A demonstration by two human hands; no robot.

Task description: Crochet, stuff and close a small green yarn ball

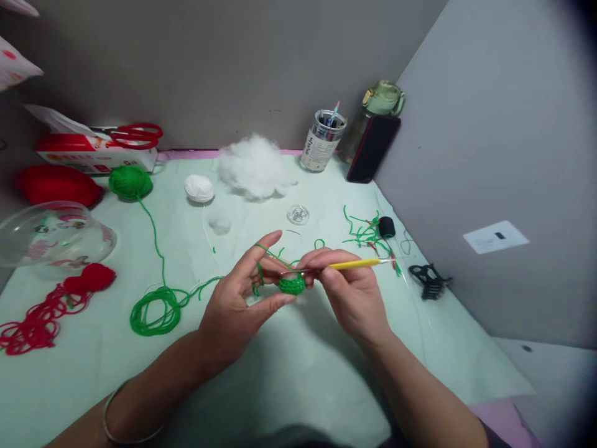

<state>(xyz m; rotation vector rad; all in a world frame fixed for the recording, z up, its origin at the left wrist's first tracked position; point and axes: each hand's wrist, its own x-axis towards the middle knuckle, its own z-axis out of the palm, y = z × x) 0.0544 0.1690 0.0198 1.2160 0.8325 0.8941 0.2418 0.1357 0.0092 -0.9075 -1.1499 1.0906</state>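
Observation:
Pinched by my left hand [237, 292] is a small green crochet piece [291, 285], rounded like a little cup. Green yarn wraps around the left fingers and runs over the raised index finger to the piece. My right hand [352, 292] grips a crochet hook [357, 264] with a yellow handle. Its metal tip lies at the top edge of the green piece, but whether it sits inside a stitch I cannot tell. The working yarn leads back left to a loose green coil [155, 311] and on to a green yarn ball [130, 182].
White stuffing [254, 167] and a white yarn ball [199, 188] lie behind my hands. Left are red yarn [32, 320], a clear plastic bowl [93, 246] and scissors [137, 134] on a tissue box [93, 152]. Right are yarn scraps [366, 230], a hair claw [430, 281] and a phone [374, 149].

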